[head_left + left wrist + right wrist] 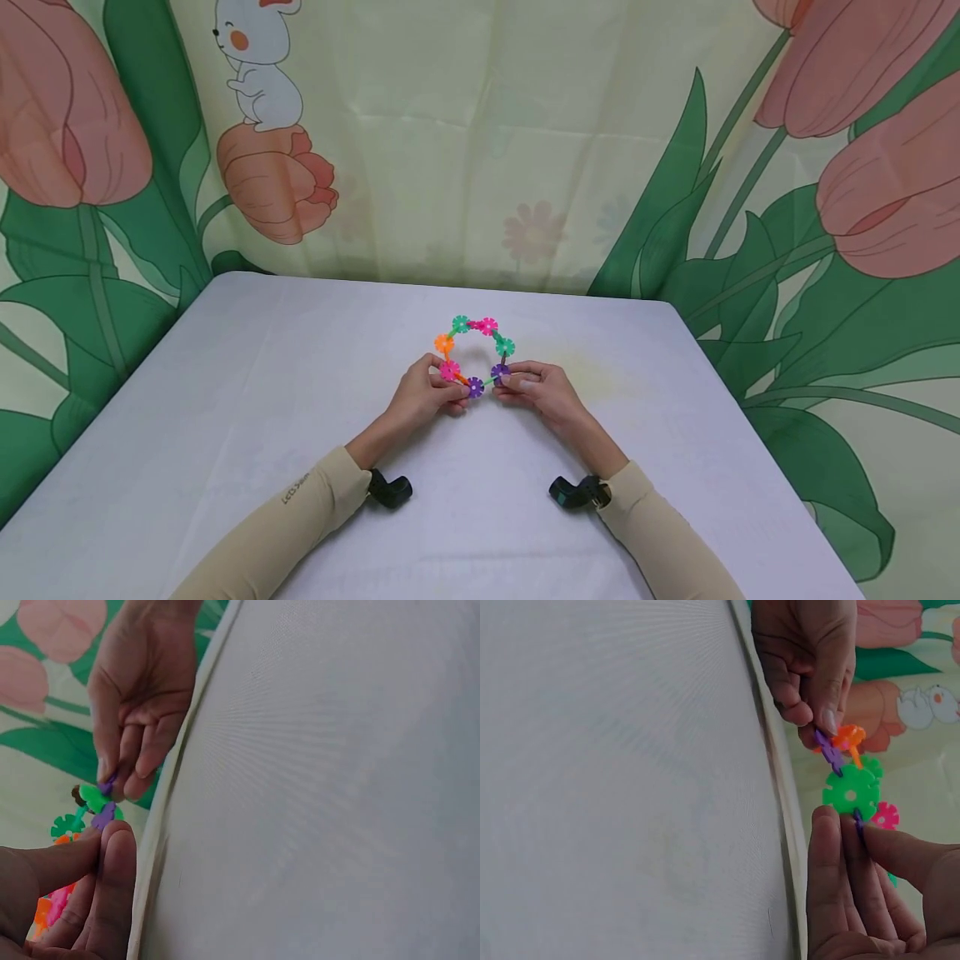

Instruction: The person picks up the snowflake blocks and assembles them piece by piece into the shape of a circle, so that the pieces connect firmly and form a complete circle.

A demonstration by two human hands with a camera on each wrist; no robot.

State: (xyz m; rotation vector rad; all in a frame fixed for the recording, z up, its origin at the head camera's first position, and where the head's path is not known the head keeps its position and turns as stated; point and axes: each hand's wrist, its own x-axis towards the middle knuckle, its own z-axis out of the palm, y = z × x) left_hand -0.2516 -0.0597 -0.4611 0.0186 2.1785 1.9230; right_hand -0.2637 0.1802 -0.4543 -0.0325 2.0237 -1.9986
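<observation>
Both hands hold up a ring of interlocking plastic snowflake discs (489,326) in pink, teal, orange, purple and green. The left hand (420,392) pinches a purple disc (476,387) at the ring's lower edge between thumb and fingers. Another purple disc (500,372), at the lower right, is pinched by the right hand (547,393). Between these two, a bright green disc (850,792) shows face-on in the right wrist view, with a purple disc slotted at either end. In the left wrist view, the left fingers partly hide the ring's far side.
A white cloth covers the table (300,500) under the hands. Behind it hangs a curtain (450,150) printed with tulips and a rabbit. Black wrist cameras (392,490) sit by both beige sleeves (300,517).
</observation>
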